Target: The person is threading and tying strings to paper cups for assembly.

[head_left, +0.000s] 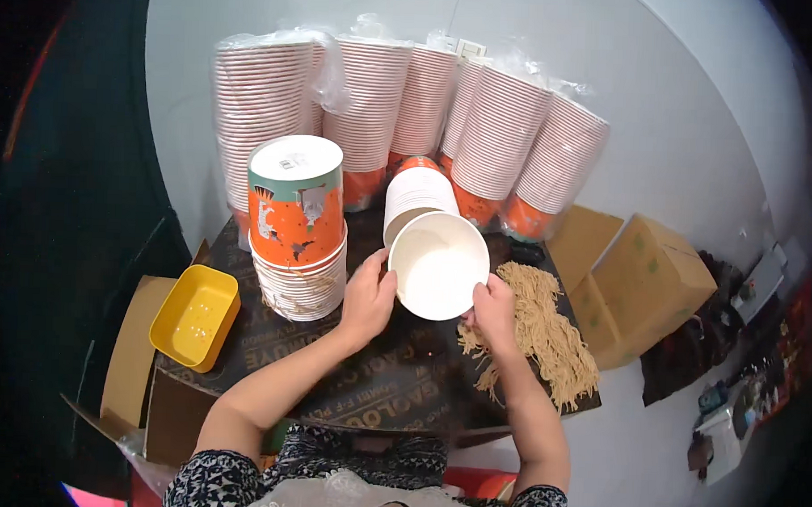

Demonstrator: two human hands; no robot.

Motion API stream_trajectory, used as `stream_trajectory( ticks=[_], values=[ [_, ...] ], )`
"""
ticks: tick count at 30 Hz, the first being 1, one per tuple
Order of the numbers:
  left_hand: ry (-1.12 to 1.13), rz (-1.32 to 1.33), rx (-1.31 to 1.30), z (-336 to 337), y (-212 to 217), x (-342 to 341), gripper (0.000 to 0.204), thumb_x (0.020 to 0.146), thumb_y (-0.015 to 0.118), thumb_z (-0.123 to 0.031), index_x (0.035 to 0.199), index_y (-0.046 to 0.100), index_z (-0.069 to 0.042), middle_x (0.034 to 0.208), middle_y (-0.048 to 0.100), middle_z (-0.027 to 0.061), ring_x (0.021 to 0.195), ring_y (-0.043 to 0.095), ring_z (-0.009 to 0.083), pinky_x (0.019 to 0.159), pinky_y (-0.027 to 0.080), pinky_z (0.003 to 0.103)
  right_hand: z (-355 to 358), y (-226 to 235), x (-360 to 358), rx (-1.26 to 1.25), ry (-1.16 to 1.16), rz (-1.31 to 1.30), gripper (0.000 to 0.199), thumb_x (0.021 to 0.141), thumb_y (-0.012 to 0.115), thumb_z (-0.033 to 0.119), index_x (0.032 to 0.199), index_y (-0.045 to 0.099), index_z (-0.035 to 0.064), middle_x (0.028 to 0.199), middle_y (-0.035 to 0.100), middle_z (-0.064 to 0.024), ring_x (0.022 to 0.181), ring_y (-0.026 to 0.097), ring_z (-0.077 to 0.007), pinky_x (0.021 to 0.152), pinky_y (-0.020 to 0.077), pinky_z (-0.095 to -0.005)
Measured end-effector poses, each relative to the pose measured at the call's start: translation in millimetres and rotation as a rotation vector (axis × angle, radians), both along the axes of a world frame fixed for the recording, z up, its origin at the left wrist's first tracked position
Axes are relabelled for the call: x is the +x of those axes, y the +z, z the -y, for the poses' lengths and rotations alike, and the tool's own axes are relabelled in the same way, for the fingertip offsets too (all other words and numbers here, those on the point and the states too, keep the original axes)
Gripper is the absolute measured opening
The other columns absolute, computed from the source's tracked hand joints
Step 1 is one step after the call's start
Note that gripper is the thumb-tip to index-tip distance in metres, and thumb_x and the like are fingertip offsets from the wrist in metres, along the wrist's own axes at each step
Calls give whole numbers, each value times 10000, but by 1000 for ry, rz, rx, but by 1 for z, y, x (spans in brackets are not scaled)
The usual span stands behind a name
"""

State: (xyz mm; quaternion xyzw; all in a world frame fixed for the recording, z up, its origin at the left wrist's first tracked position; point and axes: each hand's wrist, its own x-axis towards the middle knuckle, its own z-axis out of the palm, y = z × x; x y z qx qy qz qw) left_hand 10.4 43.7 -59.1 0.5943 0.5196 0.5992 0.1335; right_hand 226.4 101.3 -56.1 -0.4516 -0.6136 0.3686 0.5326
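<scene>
Between my two hands is a white paper bucket (pixel 439 265), tilted so that its pale inside faces me. My left hand (pixel 370 292) grips its left side, and my right hand (pixel 492 311) has hold of the lower right rim. Right behind it lies a nested row of white-rimmed paper buckets (pixel 419 193). To the left stands a stack of upside-down buckets (pixel 296 205), the top one orange and green with printed figures. Strands of string hang around that stack's lower rims. Beside my right hand spreads a bundle of tan cords (pixel 546 334).
Tall plastic-wrapped stacks of paper buckets (pixel 366 109) line the back by the wall. A yellow plastic tub (pixel 198 313) with small white bits inside sits at the left edge of the dark printed table (pixel 366 386). Cardboard boxes (pixel 642 289) stand at the right.
</scene>
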Motion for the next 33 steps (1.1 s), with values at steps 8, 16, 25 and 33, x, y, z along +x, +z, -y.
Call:
stream_trajectory(
  ticks=[8, 16, 25, 33],
  values=[
    [-376, -68, 86, 57, 14, -32, 618, 819, 448, -108, 1415, 453, 58, 1506, 418, 235, 1426, 371, 350, 1183, 254, 397, 71, 21, 15, -307, 216, -93, 264, 922, 472, 123, 900, 639, -81, 680, 647, -124, 486, 599, -152, 406, 465, -270],
    [-513, 251, -22, 75, -8, -39, 708, 821, 472, -90, 1497, 317, 56, 1522, 396, 175, 1431, 352, 255, 1185, 243, 374, 107, 14, 8, -384, 251, -146, 328, 984, 468, 216, 930, 622, -69, 713, 647, -112, 519, 613, -160, 433, 488, -259],
    [-421, -23, 138, 99, -9, -32, 718, 901, 549, -235, 1514, 283, 31, 1570, 297, 233, 1463, 290, 355, 1193, 216, 449, 110, -11, 6, -348, 308, -354, 379, 1023, 436, 272, 929, 611, -51, 731, 650, -108, 556, 621, -159, 459, 507, -252],
    [-161, -470, 94, 106, 14, -28, 703, 872, 547, -150, 1509, 308, 27, 1547, 303, 261, 1439, 288, 419, 1184, 162, 508, 98, -41, -17, -559, 422, -393, 312, 993, 458, 186, 995, 615, -83, 805, 672, -129, 571, 632, -180, 491, 530, -295]
  ],
)
